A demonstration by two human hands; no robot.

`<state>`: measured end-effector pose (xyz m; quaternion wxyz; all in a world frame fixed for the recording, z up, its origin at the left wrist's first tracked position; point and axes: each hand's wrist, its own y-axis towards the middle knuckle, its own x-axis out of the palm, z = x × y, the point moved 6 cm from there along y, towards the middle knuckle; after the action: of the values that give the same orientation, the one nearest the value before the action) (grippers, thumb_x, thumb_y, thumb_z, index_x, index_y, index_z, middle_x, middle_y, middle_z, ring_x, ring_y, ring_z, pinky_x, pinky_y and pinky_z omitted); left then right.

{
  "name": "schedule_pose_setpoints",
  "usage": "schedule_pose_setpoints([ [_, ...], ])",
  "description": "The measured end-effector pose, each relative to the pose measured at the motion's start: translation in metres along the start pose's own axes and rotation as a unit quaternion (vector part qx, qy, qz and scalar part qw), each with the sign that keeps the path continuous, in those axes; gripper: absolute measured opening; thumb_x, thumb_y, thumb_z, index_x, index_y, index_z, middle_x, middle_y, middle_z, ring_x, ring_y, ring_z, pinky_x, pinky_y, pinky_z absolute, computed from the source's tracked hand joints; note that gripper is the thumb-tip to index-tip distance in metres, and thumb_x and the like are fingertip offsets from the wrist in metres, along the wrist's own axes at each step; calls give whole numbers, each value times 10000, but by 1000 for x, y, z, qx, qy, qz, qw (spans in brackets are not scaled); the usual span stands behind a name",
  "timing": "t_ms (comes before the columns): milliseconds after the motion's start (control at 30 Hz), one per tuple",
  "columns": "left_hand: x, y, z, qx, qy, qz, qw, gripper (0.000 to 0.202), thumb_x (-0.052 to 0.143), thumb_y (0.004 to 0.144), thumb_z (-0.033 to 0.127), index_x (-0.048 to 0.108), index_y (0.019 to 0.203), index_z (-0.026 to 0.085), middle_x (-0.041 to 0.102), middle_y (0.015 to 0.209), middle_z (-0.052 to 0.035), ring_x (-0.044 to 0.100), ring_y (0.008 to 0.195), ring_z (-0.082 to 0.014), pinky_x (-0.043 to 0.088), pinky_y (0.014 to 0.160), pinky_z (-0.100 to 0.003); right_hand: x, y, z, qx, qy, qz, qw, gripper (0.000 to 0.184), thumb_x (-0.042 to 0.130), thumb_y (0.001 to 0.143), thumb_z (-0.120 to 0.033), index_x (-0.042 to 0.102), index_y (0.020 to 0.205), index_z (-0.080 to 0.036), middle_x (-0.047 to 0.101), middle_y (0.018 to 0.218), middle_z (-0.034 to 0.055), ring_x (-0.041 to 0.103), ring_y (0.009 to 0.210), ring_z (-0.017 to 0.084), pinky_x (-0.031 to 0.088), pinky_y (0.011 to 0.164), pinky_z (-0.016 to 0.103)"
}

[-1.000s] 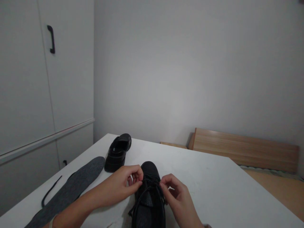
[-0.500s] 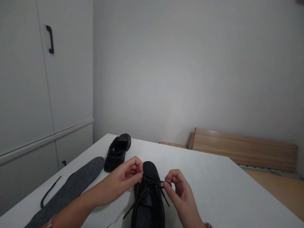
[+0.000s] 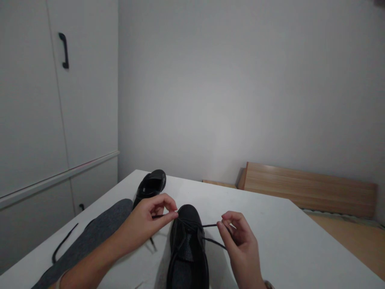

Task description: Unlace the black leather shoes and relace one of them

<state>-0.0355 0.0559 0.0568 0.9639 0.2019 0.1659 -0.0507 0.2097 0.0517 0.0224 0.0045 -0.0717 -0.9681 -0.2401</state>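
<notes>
A black shoe (image 3: pixel 189 249) lies on the white table in front of me, its toe pointing away. My left hand (image 3: pixel 161 212) is closed at the left of the shoe's toe, thumb and finger pinching a black shoelace. On the other side my right hand (image 3: pixel 237 237) pinches the black shoelace (image 3: pixel 209 225), which runs taut from the shoe's eyelets. A second strand stretches from the shoe toward the right palm. One lace end dangles below my left hand.
Behind my left hand stands another black shoe (image 3: pixel 152 182). A long dark grey insole (image 3: pixel 111 220) lies under my left forearm, with a loose black lace (image 3: pixel 61 245) beside it. White cabinet doors (image 3: pixel 87 100) rise at left; a wooden board (image 3: pixel 309 186) is beyond the table (image 3: pixel 279 233).
My hands have moved apart, the left one leftward and the right one rightward. The laces that lay crossed and loose over the shoe are now drawn out to the sides.
</notes>
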Motion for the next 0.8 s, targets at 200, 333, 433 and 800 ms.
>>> schedule_pose_setpoints([
  [200, -5, -3, 2, -33, -269, -65, 960, 372, 645, 885, 525, 597, 864, 157, 654, 583, -6, 263, 312, -17, 136, 320, -132, -5, -11, -9, 2, 40, 25, 999, 278, 745, 821, -473, 641, 892, -226, 575, 685, -5, 506, 598, 129, 400, 534, 223],
  [333, -7, -5, 3, -9, -319, -100, 943, 442, 607, 898, 591, 611, 847, 152, 697, 613, -53, 455, 301, -61, 257, 306, -127, -3, -14, -10, 31, 140, -15, 990, 291, 662, 889, -502, 655, 936, -215, 567, 570, -12, 483, 526, 114, 331, 483, 212],
  [433, -6, -6, 4, 22, -246, -114, 962, 500, 552, 923, 615, 647, 840, 131, 714, 657, -87, 609, 432, -122, 417, 413, -162, -2, -10, -7, 12, 139, -49, 989, 306, 606, 929, -492, 677, 930, -195, 565, 517, -8, 463, 482, 105, 328, 467, 208],
  [800, 7, -5, 0, 23, -285, -150, 946, 482, 479, 970, 547, 668, 868, 115, 641, 976, -133, 717, 701, -234, 545, 432, -216, 18, 2, 33, 86, -43, -124, 988, 428, 699, 787, -601, 708, 865, -180, 598, 696, 28, 487, 570, 139, 364, 465, 230],
])
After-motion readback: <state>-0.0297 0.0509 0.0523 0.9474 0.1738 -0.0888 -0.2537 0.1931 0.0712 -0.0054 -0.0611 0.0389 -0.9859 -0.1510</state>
